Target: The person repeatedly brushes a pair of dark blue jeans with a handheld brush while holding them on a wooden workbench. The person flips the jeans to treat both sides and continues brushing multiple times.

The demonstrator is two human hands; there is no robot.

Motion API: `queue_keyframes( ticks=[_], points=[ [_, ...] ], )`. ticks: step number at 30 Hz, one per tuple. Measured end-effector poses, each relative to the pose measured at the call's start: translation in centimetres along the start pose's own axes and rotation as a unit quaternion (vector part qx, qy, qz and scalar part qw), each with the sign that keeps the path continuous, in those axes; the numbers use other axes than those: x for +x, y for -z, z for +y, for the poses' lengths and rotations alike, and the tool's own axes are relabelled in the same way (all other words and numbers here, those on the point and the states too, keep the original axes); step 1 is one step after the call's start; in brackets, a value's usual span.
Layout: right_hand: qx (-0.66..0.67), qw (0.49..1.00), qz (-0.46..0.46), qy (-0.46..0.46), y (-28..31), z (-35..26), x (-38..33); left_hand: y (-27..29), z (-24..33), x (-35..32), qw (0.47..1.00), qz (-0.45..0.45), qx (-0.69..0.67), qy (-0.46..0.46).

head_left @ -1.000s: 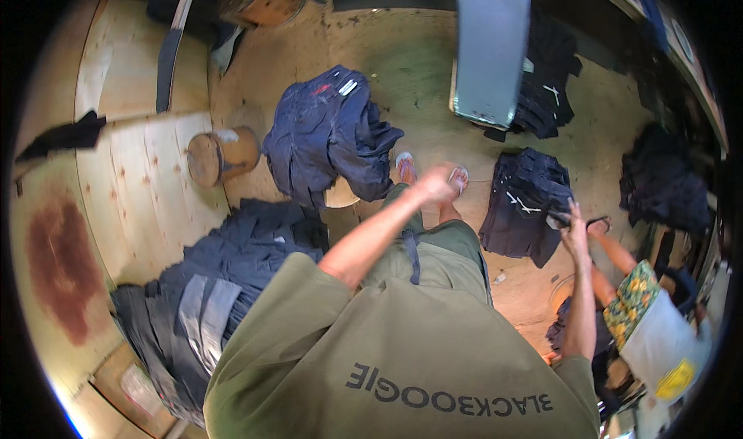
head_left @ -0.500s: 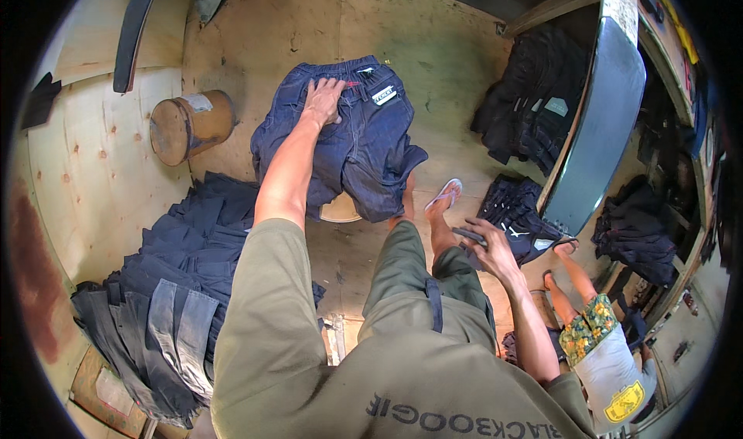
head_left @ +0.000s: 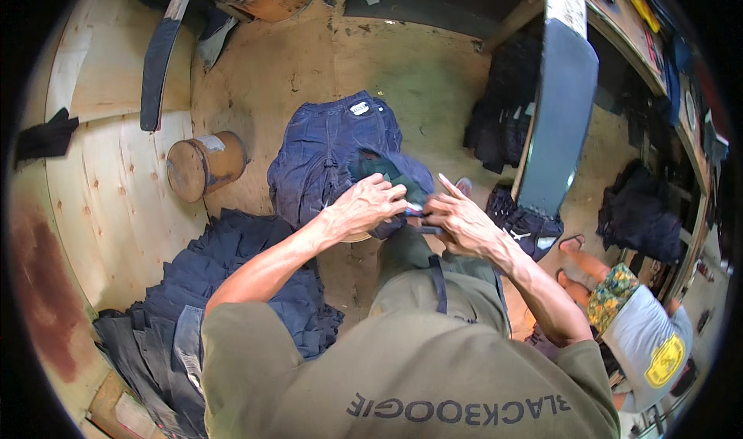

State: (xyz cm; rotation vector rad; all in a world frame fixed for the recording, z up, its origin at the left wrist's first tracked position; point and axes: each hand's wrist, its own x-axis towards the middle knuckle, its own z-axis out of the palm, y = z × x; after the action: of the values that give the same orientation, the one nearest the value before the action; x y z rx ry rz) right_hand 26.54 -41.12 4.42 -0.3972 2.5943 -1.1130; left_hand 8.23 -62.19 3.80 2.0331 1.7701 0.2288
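Dark blue denim shorts (head_left: 329, 137) with a gathered waistband and a white label lie in front of me, over a round stool (head_left: 357, 238) that mostly hides beneath them. My left hand (head_left: 368, 203) is closed, pinching a dark, greenish fold of the cloth (head_left: 379, 168) at the near right side of the shorts. Just to its right, my right hand (head_left: 464, 221) curls around a small dark tool (head_left: 430, 229) whose kind I cannot make out. Its index finger points up. The fingertips of both hands come close together, with a small bright bit between them.
Dark trousers (head_left: 232, 261) are piled at my left, near a rusty brown drum (head_left: 205, 164). Folded dark garments (head_left: 499, 106) lie at the far right, behind a padded dark post (head_left: 553, 122). Another person (head_left: 642, 331) is at the lower right.
My left hand has left the waistband and come nearer, now pinching cloth. My right hand has moved left and up to meet it. The shorts' near right side is lifted, slightly blurred.
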Motion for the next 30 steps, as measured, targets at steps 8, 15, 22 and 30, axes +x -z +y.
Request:
queue_keyframes(
  ticks=[8, 15, 22, 30],
  points=[
    [0.127, 0.951, 0.070, -0.274, 7.3, -1.5, -23.8, -1.8, 9.7, 13.9, 0.970, 0.148, -0.194, -0.001],
    [0.027, 0.945, 0.186, -0.267, 20.4, 13.3, -27.2, -1.2, 9.6, 30.6, 0.889, 0.385, -0.188, 0.162],
    [0.205, 0.945, -0.075, -0.244, 23.5, 15.7, -25.3, -1.6, 9.8, 29.1, 0.921, 0.363, -0.121, 0.065],
    [0.056, 0.932, 0.326, -0.147, 26.7, 25.4, -21.2, 1.2, -3.2, 39.4, 0.877, 0.467, -0.044, 0.107]
  ],
)
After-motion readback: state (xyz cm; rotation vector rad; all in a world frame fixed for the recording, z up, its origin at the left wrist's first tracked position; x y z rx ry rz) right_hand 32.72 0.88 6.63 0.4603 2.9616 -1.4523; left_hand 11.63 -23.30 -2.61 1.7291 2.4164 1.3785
